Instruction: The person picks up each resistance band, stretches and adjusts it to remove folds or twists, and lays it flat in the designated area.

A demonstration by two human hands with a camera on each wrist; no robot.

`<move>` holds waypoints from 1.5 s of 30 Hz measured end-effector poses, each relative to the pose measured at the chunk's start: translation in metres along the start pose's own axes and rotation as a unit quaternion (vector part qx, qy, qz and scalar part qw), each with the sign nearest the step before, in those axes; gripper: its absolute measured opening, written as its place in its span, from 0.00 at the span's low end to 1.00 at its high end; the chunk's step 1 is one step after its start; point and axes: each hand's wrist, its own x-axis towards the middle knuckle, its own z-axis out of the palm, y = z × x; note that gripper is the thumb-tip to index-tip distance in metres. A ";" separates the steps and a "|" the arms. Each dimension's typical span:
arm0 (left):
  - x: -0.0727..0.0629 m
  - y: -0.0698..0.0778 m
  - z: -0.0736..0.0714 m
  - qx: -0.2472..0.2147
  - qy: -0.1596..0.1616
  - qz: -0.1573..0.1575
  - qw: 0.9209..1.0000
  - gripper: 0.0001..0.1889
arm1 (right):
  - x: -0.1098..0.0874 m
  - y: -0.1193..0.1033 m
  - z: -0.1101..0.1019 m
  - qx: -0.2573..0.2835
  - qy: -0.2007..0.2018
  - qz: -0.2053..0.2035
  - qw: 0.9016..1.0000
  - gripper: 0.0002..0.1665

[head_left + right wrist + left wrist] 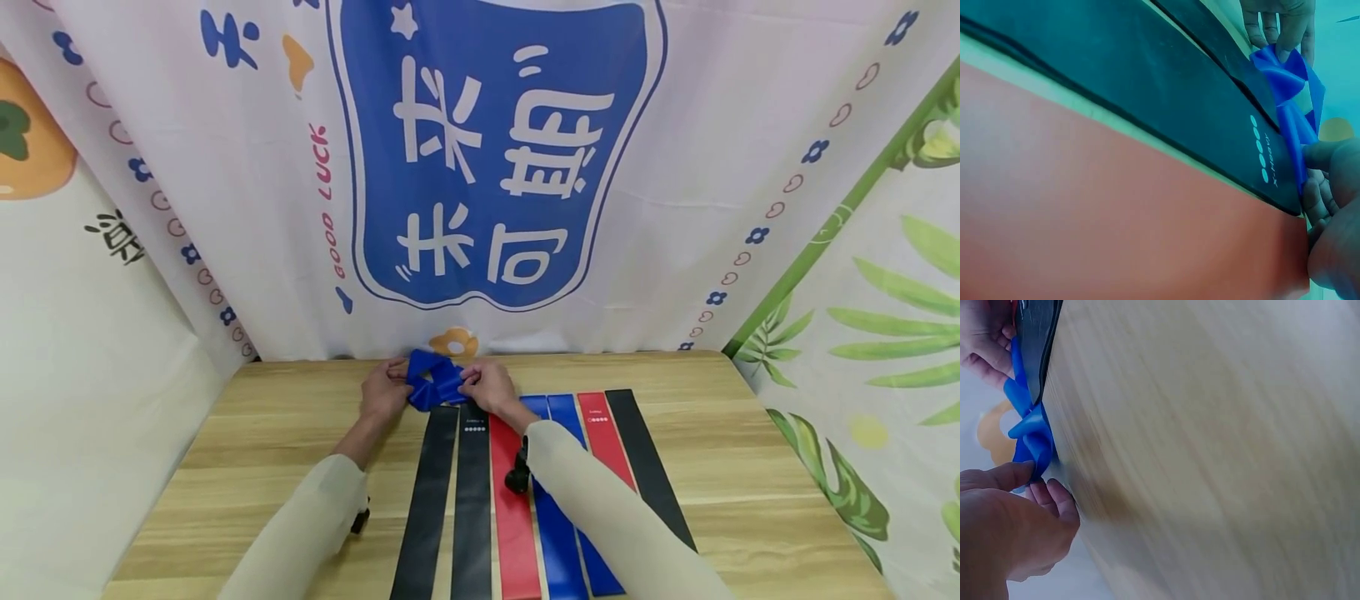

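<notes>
A twisted blue resistance band [435, 385] is bunched near the table's back edge, between the two hands. My left hand [386, 388] pinches its left side between thumb and fingers; the left wrist view shows the thumb [1013, 475] lying on the blue band [1036, 440]. The band's right side is pinched by my right hand [487, 385]. In the right wrist view the blue band [1297, 119] loops and folds over itself beside the end of a black band marked X-Heavy [1235, 137]. Part of the band is hidden behind the fingers.
Several flat bands lie side by side on the wooden table [247, 467]: black bands [427, 492], red bands [513, 533] and blue bands [558, 542]. My right forearm passes over some of them. A printed curtain [675, 275] hangs at the table's back edge.
</notes>
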 end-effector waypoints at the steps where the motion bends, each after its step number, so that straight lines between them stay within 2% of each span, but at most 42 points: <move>1: 0.000 0.000 -0.001 -0.001 0.002 0.003 1.000 0.32 | 0.000 0.000 -0.001 0.002 0.002 -0.001 1.000 0.07; 8: 0.001 -0.006 -0.013 0.013 0.016 0.038 0.999 0.28 | -0.001 0.001 -0.006 0.034 0.030 0.032 0.998 0.03; 14: 0.001 -0.010 -0.025 0.015 0.006 0.049 0.999 0.26 | -0.003 0.001 -0.013 0.035 0.058 0.026 0.997 0.03; 19: 0.001 -0.015 -0.033 0.032 -0.014 0.051 0.998 0.26 | -0.003 0.002 -0.020 0.048 0.070 0.049 0.995 0.03; 24: 0.003 -0.021 -0.040 0.056 -0.034 0.072 0.995 0.26 | 0.000 0.007 -0.025 0.058 0.098 0.063 0.991 0.04; 31: 0.001 -0.023 -0.046 0.065 -0.063 0.098 0.991 0.27 | 0.001 0.011 -0.031 0.087 0.114 0.044 0.989 0.04; 37: -0.001 -0.022 -0.048 0.068 -0.106 0.117 0.985 0.27 | 0.002 0.010 -0.034 0.131 0.111 0.039 0.984 0.05; 41: 0.000 -0.021 -0.049 0.085 -0.122 0.117 0.982 0.27 | 0.002 0.009 -0.036 0.135 0.112 0.031 0.984 0.06; 45: 0.001 -0.021 -0.050 0.093 -0.136 0.104 0.981 0.27 | 0.001 0.011 -0.038 0.132 0.106 0.027 0.985 0.09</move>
